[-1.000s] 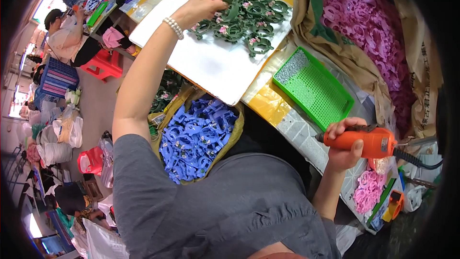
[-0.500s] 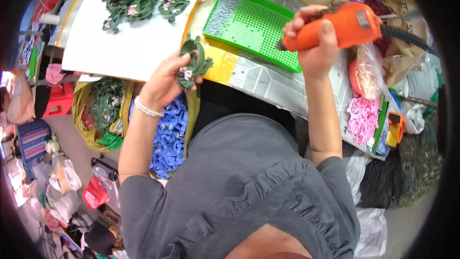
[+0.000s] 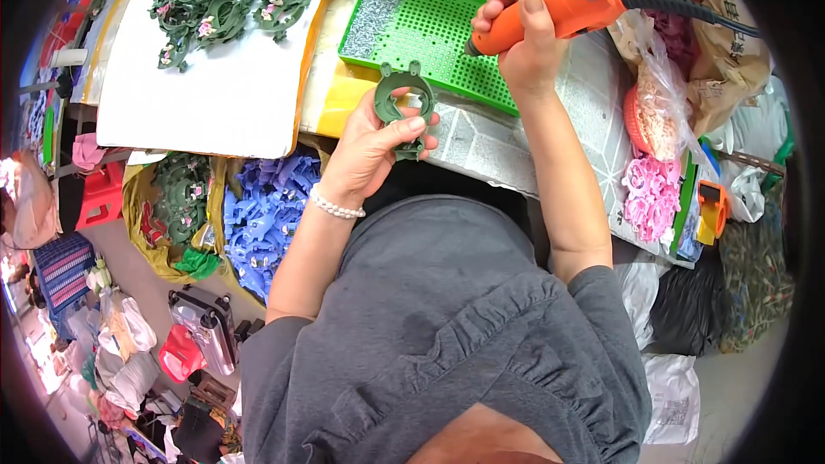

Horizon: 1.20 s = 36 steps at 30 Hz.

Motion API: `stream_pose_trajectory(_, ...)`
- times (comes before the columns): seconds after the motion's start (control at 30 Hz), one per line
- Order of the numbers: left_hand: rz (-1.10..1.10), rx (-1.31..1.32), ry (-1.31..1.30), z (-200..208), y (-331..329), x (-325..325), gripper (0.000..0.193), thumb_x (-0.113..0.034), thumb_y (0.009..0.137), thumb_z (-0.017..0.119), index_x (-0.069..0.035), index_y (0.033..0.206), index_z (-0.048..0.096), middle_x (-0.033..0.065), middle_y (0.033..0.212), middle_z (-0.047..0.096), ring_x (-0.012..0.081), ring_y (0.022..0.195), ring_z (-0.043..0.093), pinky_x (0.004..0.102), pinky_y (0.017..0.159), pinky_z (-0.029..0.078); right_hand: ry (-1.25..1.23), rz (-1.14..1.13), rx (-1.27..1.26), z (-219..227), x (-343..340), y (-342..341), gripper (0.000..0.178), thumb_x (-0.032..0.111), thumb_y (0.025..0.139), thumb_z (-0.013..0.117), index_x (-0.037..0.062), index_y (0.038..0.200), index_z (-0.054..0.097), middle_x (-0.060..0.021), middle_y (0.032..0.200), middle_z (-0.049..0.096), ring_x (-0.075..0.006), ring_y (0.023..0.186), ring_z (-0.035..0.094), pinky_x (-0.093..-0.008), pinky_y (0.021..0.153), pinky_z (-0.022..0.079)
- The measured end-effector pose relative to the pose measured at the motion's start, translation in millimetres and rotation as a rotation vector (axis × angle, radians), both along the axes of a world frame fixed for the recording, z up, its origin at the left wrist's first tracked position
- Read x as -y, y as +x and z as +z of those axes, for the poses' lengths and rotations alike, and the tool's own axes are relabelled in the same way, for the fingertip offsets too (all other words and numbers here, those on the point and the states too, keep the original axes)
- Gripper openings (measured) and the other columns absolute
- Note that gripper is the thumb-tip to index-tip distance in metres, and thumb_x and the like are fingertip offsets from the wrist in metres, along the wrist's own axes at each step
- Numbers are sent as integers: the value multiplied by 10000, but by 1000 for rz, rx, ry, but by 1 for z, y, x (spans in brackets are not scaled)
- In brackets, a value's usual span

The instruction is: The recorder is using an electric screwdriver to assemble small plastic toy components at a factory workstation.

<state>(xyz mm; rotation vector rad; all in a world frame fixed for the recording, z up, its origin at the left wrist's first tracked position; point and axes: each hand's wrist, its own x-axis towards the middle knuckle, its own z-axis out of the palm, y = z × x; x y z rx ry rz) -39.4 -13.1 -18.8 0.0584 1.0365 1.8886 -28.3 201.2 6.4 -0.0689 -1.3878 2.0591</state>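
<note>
My left hand (image 3: 375,148) is closed on a dark green plastic ring-shaped part (image 3: 388,86) with two small knobs on top, its thumb across the lower edge. In my right hand (image 3: 531,43) is an orange corded electric screwdriver (image 3: 563,7), its black tip pointing down and left over a green perforated tray (image 3: 447,39). The tip and the green part are apart. Small silvery pieces (image 3: 378,17), perhaps screws, cover the tray's left end. Several similar dark green parts with pink and white bits (image 3: 228,0) lie heaped on a white board (image 3: 206,94) to the left.
Bags of blue parts (image 3: 266,215) and green parts (image 3: 182,193) stand below the board. Pink pieces (image 3: 653,193) and a clear bag (image 3: 657,94) lie at the table's right. The screwdriver's black cord (image 3: 692,13) runs off right. A red stool (image 3: 101,193) stands left.
My left hand has moved right with the green part and turned it so the ring faces up. The screwdriver remains in my right hand, a little higher and further left in view.
</note>
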Motion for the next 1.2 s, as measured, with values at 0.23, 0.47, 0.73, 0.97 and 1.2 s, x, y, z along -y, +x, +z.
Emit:
stream_pose_trajectory(0.23,-7,20,-11,-3,-4,-5,429,-106,803,686,-82,1149,435,135,965,619,209,703,646,302,563,521,32,-13,13,2,6,-5,365,317,796,611,-15,912,517,-88,711,526,-187,589,521,-313,546,463)
stream_pose_trajectory(0.47,-6,30,-7,-8,-3,-4,438,-115,801,691,-84,1153,431,127,961,621,211,705,648,305,547,522,62,-40,50,0,8,-4,362,313,800,599,-21,910,517,-85,711,524,-182,592,520,-310,542,463)
stream_pose_trajectory(0.73,-5,-10,-6,-10,-1,-3,421,-88,817,652,-75,1189,457,173,1007,614,226,744,647,298,575,545,64,-62,29,0,8,-6,373,327,800,594,-22,905,515,-84,705,520,-180,588,516,-307,537,463)
stream_pose_trajectory(0.97,2,-26,-13,-8,1,-3,489,-68,778,678,-74,1203,436,175,1028,606,226,766,646,309,606,539,84,-86,40,2,9,-7,365,322,801,591,-21,896,511,-85,691,519,-182,576,517,-310,530,463)
stream_pose_trajectory(1.2,-11,-35,12,-11,0,-2,571,42,731,649,-59,1235,400,189,1045,594,234,794,653,316,648,547,83,-93,41,1,9,-7,346,308,803,592,-16,884,502,-85,687,515,-182,574,515,-315,535,463)
